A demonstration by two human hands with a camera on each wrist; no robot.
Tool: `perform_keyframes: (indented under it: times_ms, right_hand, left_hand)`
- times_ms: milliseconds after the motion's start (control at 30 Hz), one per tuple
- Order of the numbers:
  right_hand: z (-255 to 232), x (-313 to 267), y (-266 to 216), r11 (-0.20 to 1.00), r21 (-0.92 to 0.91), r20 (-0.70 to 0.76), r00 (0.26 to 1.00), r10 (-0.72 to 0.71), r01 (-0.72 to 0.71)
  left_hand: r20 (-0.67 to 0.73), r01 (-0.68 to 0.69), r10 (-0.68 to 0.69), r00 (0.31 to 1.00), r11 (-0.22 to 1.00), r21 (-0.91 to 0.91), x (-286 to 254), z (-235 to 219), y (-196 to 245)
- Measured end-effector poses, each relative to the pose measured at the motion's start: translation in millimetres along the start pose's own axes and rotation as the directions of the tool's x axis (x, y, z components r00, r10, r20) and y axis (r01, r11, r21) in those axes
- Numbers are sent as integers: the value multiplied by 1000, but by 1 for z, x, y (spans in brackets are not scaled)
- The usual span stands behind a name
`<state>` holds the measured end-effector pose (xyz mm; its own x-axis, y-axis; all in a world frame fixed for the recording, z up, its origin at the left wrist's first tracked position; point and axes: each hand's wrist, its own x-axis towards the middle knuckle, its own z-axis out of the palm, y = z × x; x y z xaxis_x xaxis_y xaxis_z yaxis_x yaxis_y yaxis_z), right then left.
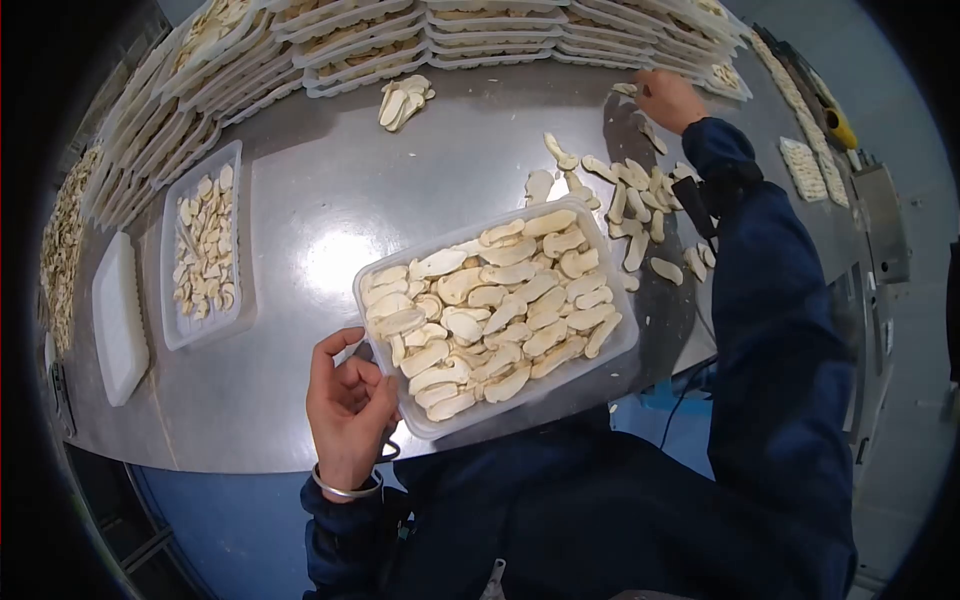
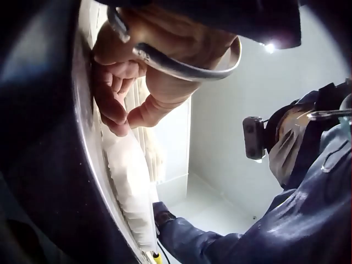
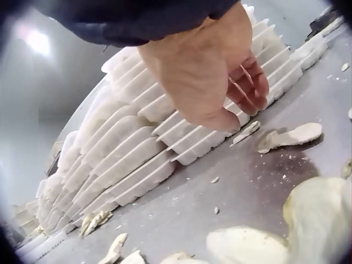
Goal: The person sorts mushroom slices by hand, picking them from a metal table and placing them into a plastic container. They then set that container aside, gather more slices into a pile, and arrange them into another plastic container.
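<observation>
A clear plastic tray (image 1: 618,345) full of pale mushroom slices (image 1: 500,300) sits tilted near the front edge of the metal table. My left hand (image 1: 348,405) pinches its left corner between thumb and bent fingers; the left wrist view shows the thumb (image 2: 144,114) against the tray's white side (image 2: 129,176). Far to the right, my right hand (image 1: 668,100) reaches down with loosely bent fingers. A mushroom slice (image 3: 247,133) lies on the table right at its thumb tip, and another slice (image 3: 294,136) is close by.
Loose mushroom slices (image 1: 640,205) are scattered right of the tray. Stacked trays (image 1: 490,35) line the back and left. At left are a tray of smaller pieces (image 1: 172,310) and an upturned white tray (image 1: 120,320). A small pile of slices (image 1: 405,102) lies near the back.
</observation>
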<state>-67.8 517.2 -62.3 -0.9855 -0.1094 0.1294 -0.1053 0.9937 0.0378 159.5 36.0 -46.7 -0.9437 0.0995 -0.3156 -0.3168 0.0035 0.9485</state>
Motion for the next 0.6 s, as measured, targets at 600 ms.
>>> perform_keyframes:
  times_ms: [600]
  right_hand:
    - [33,26,23,989,17,63,987,147,-148]
  left_hand:
    - [-1,19,-19,1000,1000,-19,0,-1,0]
